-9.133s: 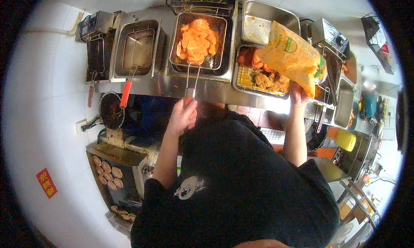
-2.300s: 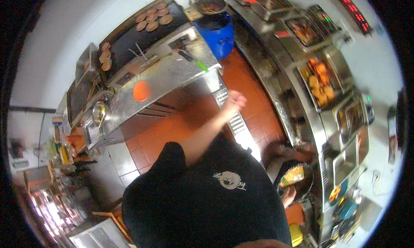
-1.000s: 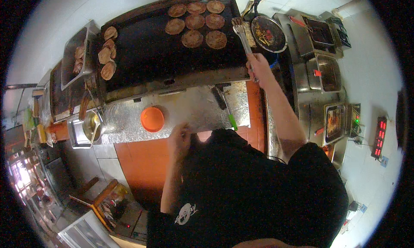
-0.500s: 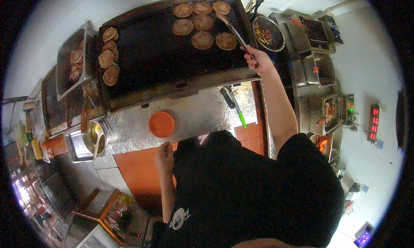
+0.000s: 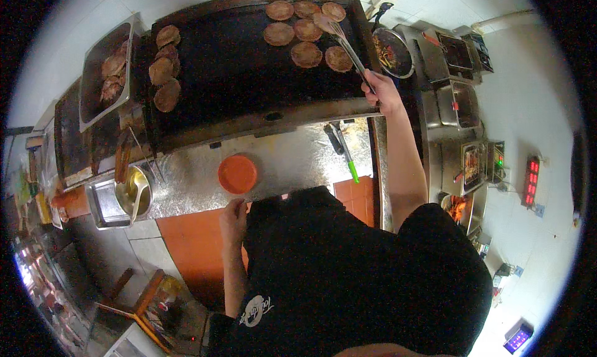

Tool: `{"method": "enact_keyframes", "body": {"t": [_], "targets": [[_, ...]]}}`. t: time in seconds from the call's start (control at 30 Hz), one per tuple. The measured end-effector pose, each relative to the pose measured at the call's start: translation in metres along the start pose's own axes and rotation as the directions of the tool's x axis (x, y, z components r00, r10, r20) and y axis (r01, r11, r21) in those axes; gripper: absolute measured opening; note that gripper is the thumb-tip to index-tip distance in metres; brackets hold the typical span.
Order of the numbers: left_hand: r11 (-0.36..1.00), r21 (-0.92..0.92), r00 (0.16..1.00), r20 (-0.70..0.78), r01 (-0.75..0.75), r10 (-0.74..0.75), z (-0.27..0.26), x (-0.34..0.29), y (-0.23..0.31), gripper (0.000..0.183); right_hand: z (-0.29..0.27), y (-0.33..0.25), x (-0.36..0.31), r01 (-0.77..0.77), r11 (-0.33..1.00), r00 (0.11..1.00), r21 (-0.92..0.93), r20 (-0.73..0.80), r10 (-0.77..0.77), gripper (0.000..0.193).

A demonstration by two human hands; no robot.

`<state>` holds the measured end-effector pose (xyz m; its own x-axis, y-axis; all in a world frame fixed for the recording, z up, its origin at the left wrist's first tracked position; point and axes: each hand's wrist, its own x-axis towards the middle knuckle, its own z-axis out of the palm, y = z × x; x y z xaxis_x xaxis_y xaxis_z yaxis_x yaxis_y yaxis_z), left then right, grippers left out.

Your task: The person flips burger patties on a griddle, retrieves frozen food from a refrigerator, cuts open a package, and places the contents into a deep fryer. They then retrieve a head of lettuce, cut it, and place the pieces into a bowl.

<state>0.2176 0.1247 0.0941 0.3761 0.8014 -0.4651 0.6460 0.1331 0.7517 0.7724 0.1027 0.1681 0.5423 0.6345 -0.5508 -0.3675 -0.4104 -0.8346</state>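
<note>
My right hand [image 5: 382, 91] is closed round the handle of metal tongs [image 5: 352, 51], reaching over the right part of a dark griddle [image 5: 224, 65]. At the tongs' tips a browned meat patty [image 5: 326, 24] is tilted up among several others. One patty [image 5: 338, 59] lies just below the tongs, another patty [image 5: 334, 11] just beyond. My left hand [image 5: 234, 215] hangs loosely curled by the front counter edge, with nothing visible in it. Just beyond it stands a round orange bowl [image 5: 237, 174] on the metal counter [image 5: 280, 161].
More patties [image 5: 166, 95] line the griddle's left side, beside a metal pan [image 5: 93, 102] of cooked meat. A pot with a ladle [image 5: 138, 195] sits at left. A green-handled tool [image 5: 349, 161] lies on the counter. A frying pan [image 5: 393, 54] stands right of the griddle.
The patty at the tongs' tips has turned to show more of its flat face. My right hand has shifted slightly right and down in view. My left hand stays by the counter edge.
</note>
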Motion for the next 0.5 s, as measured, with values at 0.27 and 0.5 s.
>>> {"method": "enact_keyframes", "body": {"t": [0.27,0.5], "targets": [[0.997,0.039,0.998,-0.004,0.062,-0.062,0.031,-0.011,-0.005,0.024,0.003,-0.023,0.046,0.166,0.656,0.939,-0.736,-0.085,-0.334,0.037],[0.995,0.097,0.998,-0.054,-0.006,0.012,0.043,-0.022,0.008,0.026,0.005,-0.023,0.064,0.131,0.9,0.991,-0.416,0.02,-0.135,0.037]]}}
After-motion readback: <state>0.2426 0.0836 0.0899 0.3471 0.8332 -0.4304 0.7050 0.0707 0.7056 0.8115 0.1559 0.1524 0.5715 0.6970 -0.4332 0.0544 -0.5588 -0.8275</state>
